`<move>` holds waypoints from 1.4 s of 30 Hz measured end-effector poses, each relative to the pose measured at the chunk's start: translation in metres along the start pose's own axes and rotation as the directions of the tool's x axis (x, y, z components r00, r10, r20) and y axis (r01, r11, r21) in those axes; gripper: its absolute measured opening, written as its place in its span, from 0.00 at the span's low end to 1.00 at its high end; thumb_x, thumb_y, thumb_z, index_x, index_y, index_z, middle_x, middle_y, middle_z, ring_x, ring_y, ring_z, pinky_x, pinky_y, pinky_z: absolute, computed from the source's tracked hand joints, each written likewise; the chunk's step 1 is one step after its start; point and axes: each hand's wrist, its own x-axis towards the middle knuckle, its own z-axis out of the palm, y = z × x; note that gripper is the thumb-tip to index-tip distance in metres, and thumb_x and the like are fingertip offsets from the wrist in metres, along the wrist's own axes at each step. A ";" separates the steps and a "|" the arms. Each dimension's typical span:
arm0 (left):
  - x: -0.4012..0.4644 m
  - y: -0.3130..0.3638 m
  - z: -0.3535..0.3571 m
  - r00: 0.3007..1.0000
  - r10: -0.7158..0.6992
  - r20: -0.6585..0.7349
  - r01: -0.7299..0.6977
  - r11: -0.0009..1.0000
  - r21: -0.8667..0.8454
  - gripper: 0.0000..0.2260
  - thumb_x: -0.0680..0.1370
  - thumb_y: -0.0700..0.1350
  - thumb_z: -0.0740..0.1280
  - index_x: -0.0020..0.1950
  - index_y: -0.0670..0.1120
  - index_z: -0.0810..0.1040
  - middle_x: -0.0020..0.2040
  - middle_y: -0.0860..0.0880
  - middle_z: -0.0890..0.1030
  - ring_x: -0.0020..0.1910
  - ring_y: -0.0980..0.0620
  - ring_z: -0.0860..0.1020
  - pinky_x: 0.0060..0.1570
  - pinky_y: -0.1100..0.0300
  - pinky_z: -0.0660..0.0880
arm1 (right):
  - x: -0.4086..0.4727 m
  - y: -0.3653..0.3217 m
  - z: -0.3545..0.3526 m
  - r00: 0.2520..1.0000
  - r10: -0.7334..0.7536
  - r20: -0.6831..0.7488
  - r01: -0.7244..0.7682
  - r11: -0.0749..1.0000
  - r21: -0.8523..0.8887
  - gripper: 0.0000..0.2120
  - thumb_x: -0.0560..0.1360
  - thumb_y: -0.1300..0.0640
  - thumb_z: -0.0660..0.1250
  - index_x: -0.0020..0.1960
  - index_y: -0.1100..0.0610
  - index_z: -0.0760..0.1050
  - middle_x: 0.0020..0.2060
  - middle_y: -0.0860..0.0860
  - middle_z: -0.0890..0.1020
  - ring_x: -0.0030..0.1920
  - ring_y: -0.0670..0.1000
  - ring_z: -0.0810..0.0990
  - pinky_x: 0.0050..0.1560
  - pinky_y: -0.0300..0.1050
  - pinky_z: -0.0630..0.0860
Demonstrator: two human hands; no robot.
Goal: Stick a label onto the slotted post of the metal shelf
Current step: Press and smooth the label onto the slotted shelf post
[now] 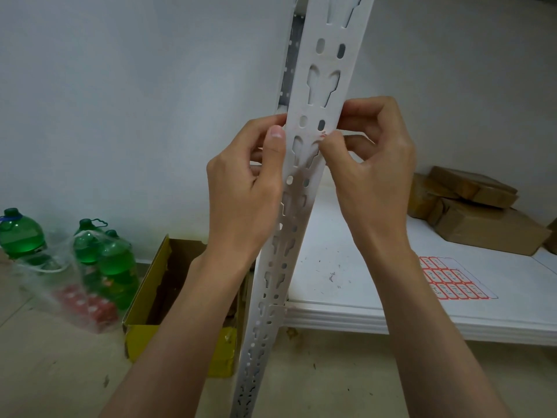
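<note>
Both hands are raised to the white slotted post of the metal shelf: the left hand curls round the post's left edge with its thumb lying on the front face, and the right hand pinches a small red-and-white label between thumb and forefinger against the post's right edge, just below a pair of oval slots. Behind the right forearm a sheet of red-bordered labels lies on the white shelf board, with brown cardboard parcels farther back. Left of the post, on the floor, stand green plastic bottles and an open yellow box.
</note>
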 end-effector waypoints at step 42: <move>-0.004 0.010 -0.002 0.995 0.045 -0.087 -0.043 0.999 0.022 0.16 0.78 0.48 0.71 0.64 0.47 0.74 0.57 0.52 0.81 0.51 0.58 0.81 0.48 0.68 0.80 | -0.023 0.015 0.009 0.954 -0.139 -0.266 0.127 0.990 -0.062 0.11 0.75 0.61 0.72 0.47 0.53 0.69 0.38 0.47 0.75 0.38 0.47 0.77 0.42 0.33 0.78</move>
